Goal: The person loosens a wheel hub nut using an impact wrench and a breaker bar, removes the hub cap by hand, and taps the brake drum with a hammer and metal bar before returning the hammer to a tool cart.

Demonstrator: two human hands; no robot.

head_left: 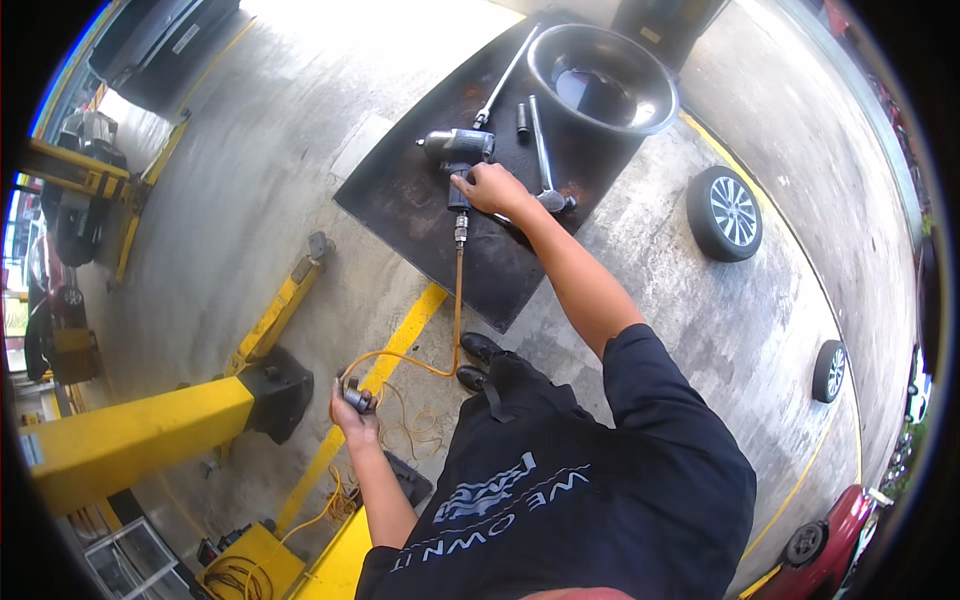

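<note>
An air impact wrench (459, 147) lies over the dark tabletop, its nose pointing left. My right hand (490, 190) is closed round its handle. From the metal coupling (461, 230) under the handle, an orange air hose (458, 310) runs down and curves over to my left hand (352, 417). That hand, held low at the left, is closed on a short grey metal cylinder that looks like a socket (357, 400). Right of the wrench are a black socket (522, 120) and a long metal ratchet-like tool (541, 145). A long-handled bar (508, 75) lies behind.
A round black basin (655, 118) with dark liquid stands at the table's (400, 200) far right. To the left are a yellow lift post (150, 425) and lift arm (270, 320). Wheels (712, 235) (829, 371) stand at the right. Hose coils (340, 495) hang lower left.
</note>
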